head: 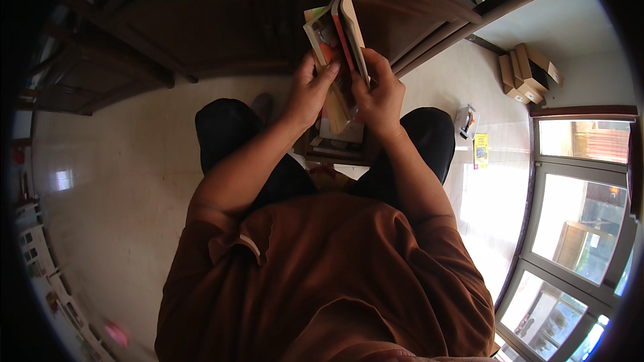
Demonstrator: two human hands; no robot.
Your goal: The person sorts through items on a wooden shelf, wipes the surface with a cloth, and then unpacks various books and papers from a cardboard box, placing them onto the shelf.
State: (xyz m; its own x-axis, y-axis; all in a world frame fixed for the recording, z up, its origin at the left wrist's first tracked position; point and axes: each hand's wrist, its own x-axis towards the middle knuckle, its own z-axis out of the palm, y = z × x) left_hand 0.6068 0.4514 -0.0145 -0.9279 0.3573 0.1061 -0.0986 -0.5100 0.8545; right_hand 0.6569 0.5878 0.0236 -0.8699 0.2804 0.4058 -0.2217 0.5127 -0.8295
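Several paperback books (327,35) are held up between my two hands, before the dark cabinet. My left hand (311,91) grips them from the left, its thumb lying across a cover with orange and dark parts. On the other side my right hand (378,94) clasps the rightmost book (352,22), whose pale cover bends outward. The books tilt and fan slightly apart at the top. Below them, between my knees, more books or papers (342,133) lie in an open drawer or box (334,156), partly hidden by my hands and the held books.
A dark wooden cabinet (211,25) stands in front of me. On the tiled floor (126,161) to the right are a small white box (467,120) and a yellow printed sheet (481,151). Cardboard boxes (526,73) lean by the wall, near glazed doors (578,226). Something pink (116,334) lies lower left.
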